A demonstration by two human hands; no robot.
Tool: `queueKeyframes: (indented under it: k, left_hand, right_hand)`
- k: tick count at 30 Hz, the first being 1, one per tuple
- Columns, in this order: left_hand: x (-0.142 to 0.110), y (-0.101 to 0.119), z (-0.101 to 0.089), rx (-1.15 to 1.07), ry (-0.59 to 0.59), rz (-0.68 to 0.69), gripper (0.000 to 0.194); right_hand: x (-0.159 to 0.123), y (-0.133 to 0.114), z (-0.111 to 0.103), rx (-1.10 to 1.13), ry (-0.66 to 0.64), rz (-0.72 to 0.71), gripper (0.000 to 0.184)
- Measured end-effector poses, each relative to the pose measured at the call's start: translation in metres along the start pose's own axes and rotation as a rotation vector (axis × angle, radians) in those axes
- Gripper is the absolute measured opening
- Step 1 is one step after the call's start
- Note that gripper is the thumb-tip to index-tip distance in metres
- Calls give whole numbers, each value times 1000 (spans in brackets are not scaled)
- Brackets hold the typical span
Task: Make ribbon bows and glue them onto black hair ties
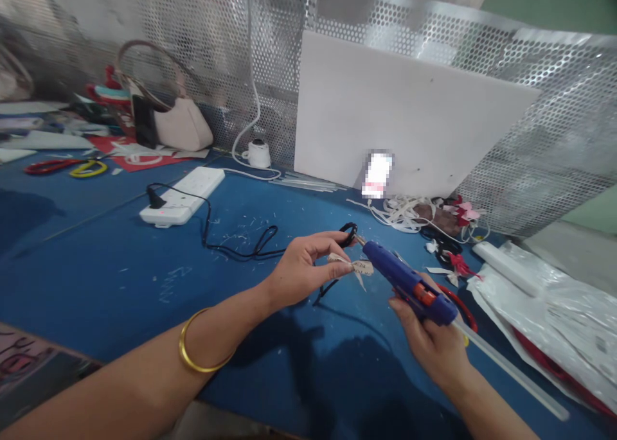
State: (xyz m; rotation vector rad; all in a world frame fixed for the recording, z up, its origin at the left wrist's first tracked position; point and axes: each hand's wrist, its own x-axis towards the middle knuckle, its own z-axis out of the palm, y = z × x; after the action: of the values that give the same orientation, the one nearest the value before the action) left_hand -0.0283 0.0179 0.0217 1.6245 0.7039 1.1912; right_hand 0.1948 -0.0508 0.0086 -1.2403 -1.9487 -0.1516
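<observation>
My right hand (436, 343) is closed around a blue glue gun (409, 283) with an orange trigger; a clear glue stick (515, 372) juts out of its back toward the lower right. The gun's nozzle points left, close to a small beige ribbon bow (357, 268). My left hand (303, 270) pinches that bow between thumb and fingers, together with a black hair tie (348, 233) looped near my fingertips. A gold bangle (196, 350) sits on my left forearm.
A white power strip (183, 194) with a black plug and cord (241, 244) lies on the blue table (110, 260). A white board (409, 112) leans on perforated metal. Ribbons and bows (434, 216), plastic bags (554, 305), scissors (67, 167) and a pink handbag (180, 125) surround.
</observation>
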Motion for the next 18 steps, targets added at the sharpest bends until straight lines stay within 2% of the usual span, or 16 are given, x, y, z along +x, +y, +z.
queueKeyframes:
  k: [10,18]
  left_hand:
    - [-1,0,0,30,16,2,13]
    - [0,1,-1,5,52,12,10]
  right_hand:
    - [1,0,0,-42,0,-27,13]
    - [8,-4,-3,-28,-37,12,15]
